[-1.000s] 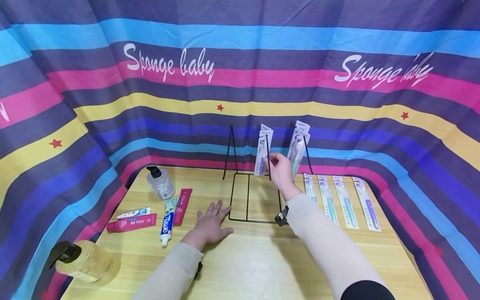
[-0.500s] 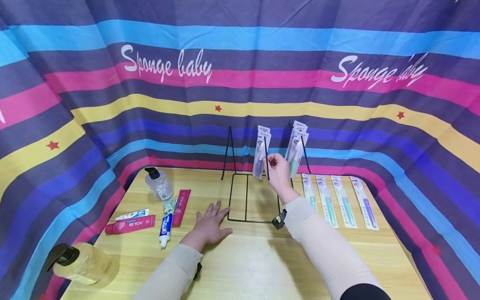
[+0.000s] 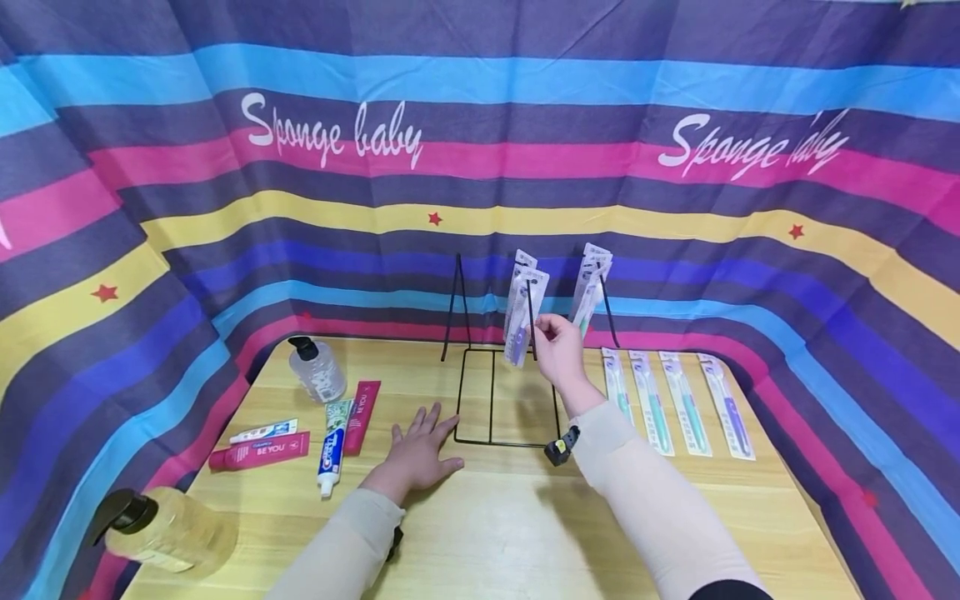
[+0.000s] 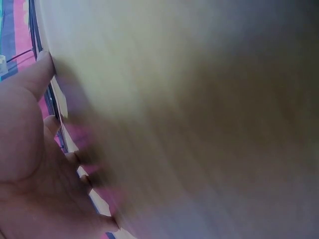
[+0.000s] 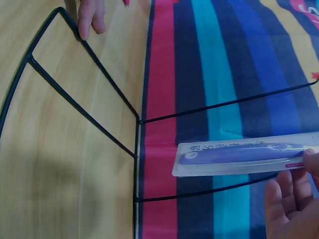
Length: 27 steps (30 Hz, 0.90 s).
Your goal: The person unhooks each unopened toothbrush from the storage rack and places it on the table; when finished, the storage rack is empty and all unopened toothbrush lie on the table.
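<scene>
right hand (image 3: 557, 350) pinches a toothbrush pack (image 3: 521, 321) at the rack (image 3: 495, 392) peg, keeping it upright; left hand (image 3: 420, 450) lies flat, fingers spread, on the tabletop (image 3: 510, 525), bracing.

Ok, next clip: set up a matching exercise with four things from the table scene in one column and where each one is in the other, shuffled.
Things:
1. left hand
2. right hand
3. clear pump bottle
4. row of four packaged toothbrushes

Places:
A. lying flat on the table, right of the wire rack
B. raised at the rack, pinching a packaged toothbrush
C. standing at the table's back left
D. flat on the table by the rack's front left corner

Pairs: 1-D, 2-B, 3-C, 4-A
</scene>
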Tool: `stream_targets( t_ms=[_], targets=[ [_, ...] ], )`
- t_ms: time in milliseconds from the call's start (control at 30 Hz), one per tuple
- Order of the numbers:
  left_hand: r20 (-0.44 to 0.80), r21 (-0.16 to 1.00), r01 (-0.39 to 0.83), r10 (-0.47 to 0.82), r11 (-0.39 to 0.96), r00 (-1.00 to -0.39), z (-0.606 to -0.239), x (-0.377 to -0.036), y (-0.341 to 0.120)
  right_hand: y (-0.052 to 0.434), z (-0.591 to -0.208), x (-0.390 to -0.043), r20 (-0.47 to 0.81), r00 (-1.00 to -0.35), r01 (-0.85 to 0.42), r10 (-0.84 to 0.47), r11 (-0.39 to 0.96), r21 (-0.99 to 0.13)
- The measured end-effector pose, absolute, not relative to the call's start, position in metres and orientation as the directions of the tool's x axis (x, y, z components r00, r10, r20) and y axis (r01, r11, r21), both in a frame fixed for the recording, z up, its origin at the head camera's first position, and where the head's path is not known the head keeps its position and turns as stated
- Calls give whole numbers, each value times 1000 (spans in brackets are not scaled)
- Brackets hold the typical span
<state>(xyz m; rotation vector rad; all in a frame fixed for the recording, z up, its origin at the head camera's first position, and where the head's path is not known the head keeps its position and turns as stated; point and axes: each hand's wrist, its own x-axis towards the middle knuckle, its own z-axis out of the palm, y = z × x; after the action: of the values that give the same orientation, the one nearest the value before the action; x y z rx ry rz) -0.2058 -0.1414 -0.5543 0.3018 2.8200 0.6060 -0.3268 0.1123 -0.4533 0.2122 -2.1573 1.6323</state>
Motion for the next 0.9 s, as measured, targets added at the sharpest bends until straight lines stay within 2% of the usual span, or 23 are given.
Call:
stream_targets(
  t_ms=[67, 167, 267, 367, 533, 633, 800, 900],
  targets=[
    [-198, 425, 147, 250, 893, -948, -556, -206, -141, 119, -454, -321, 435, -890, -384, 137, 288, -877],
    [-200, 425, 150, 254, 893, -946, -558, -206, -140, 135, -455, -307, 396, -911, -360, 112, 246, -900],
    [-198, 421, 151, 253, 894, -947, -558, -207, -141, 157, -455, -285, 278, -960, -267, 22, 214, -940],
    [-197, 420, 150, 251, 895, -948, -558, -208, -141, 185, -460, -257, 165, -983, -178, -75, 235, -955],
    [-200, 429, 152, 257, 890, -945, -554, -208, -141, 235, -483, -204, 59, -988, -95, -142, 260, -961],
    [-199, 430, 155, 261, 889, -944, -553, -208, -142, 254, -502, -172, -47, -990, 13, -136, 239, -971],
    [-201, 410, 163, 263, 897, -943, -554, -209, -142, 263, -534, -129, -243, -961, 216, -132, 195, -957],
    [-197, 415, 162, 262, 895, -945, -557, -209, -142, 261, -548, -115, -273, -952, 245, -136, 194, -950]
  ],
)
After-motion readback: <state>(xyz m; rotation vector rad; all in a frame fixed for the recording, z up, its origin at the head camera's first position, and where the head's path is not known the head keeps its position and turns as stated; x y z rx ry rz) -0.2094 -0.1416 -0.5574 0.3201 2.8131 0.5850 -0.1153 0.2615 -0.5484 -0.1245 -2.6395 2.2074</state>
